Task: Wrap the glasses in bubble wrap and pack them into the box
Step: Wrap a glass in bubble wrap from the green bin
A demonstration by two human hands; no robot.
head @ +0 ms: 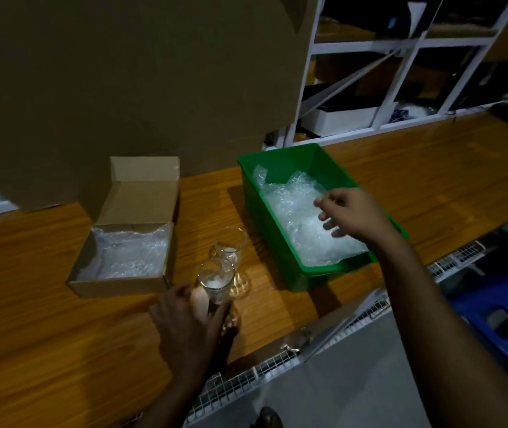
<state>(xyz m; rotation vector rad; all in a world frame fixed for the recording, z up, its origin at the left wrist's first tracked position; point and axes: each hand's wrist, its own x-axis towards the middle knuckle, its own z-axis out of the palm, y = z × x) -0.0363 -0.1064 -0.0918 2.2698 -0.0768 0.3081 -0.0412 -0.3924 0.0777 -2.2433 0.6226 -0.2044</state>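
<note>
Two clear stemmed glasses stand on the wooden table. My left hand (189, 325) grips the nearer glass (215, 281) around its lower part. The farther glass (231, 245) stands free just behind it. An open cardboard box (123, 254), lined with bubble wrap, sits to the left of the glasses. To their right a green plastic bin (252, 196) holds a heap of bubble wrap (296, 223). My right hand (351, 213) hovers over that heap with fingers loosely spread, holding nothing.
A large sheet of brown cardboard (123, 88) stands upright behind the box. White shelving (401, 57) fills the back right. A wire mesh panel (265, 366) runs along the table's near edge, and a blue crate (499, 316) sits below at the right.
</note>
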